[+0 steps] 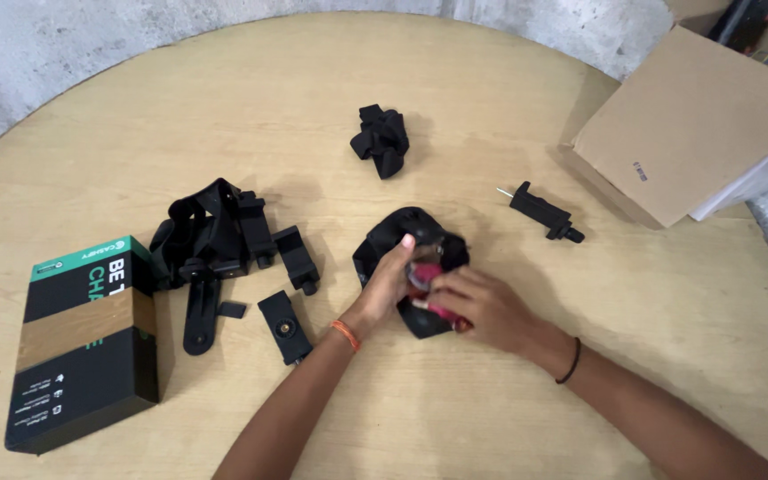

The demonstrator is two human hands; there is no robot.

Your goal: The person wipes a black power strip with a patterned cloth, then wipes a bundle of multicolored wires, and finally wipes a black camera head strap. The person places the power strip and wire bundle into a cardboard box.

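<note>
Lying mid-table on the round wooden table [491, 391], the crumpled black pouch [393, 238] with red showing inside is pinched by both the left hand [390, 280] and right hand [482, 307].

You have only one view here, from the camera on your head. It looks steeply down and forward onto the round wooden table [224, 116], from above its near edge. Your two forearms enter from the bottom of the picture, so the camera sits just behind and above them. It is near enough that the table fills almost the whole picture; only a strip of grey wall [28, 53] shows at the top, and the cardboard box [695, 124] at the far right is cut by the edge.
</note>
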